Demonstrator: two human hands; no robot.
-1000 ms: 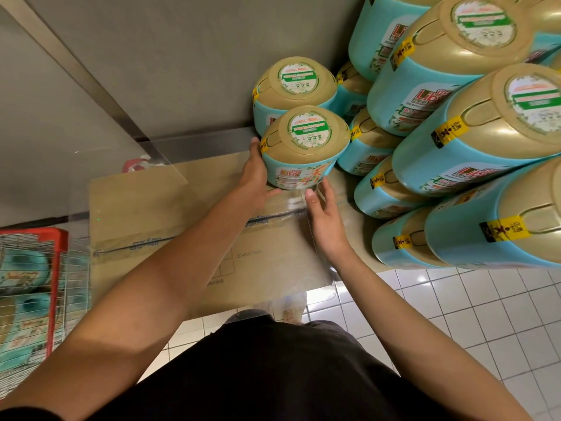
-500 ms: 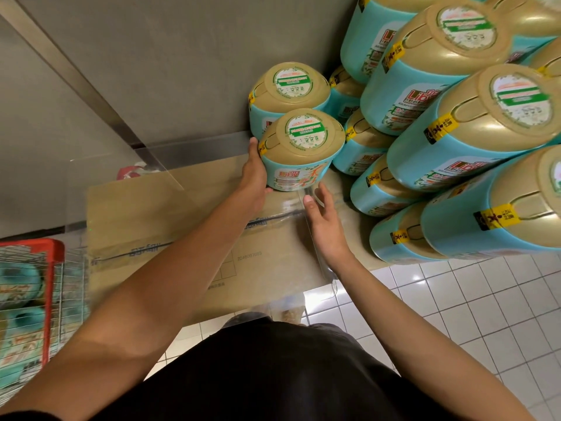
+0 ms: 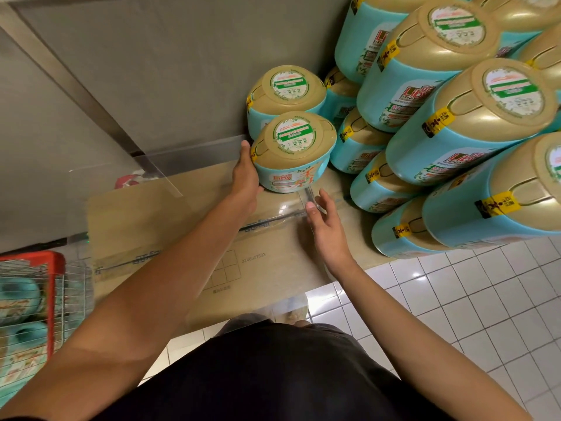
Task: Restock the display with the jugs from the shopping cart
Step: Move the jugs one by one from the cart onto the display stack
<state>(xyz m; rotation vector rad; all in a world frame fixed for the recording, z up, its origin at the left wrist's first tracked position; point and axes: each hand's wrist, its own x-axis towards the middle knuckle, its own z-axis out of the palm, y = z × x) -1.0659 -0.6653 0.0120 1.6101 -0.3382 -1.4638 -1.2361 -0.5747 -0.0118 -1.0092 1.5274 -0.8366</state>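
While the left hand [image 3: 246, 177] lies flat, fingers straight, against the left side of a teal jug [image 3: 293, 153] with a gold top, the right hand [image 3: 326, 229] hovers open just in front of it, not touching. The jug stands upright on a cardboard sheet [image 3: 182, 232], directly before a second jug [image 3: 285, 92]. Stacked jugs [image 3: 455, 123] rise to the right. A wire shopping cart [image 3: 56, 299] sits far left.

- A flat brown cardboard sheet [image 3: 170, 226] covers the surface, with printed grid marks and a strip of tape across it.
- A clear plastic panel [image 3: 158, 174] stands at its far edge.
- A grey wall [image 3: 182, 71] rises behind, crossed by a metal strip [image 3: 76, 86].
- White floor tiles [image 3: 470, 299] lie to the right.
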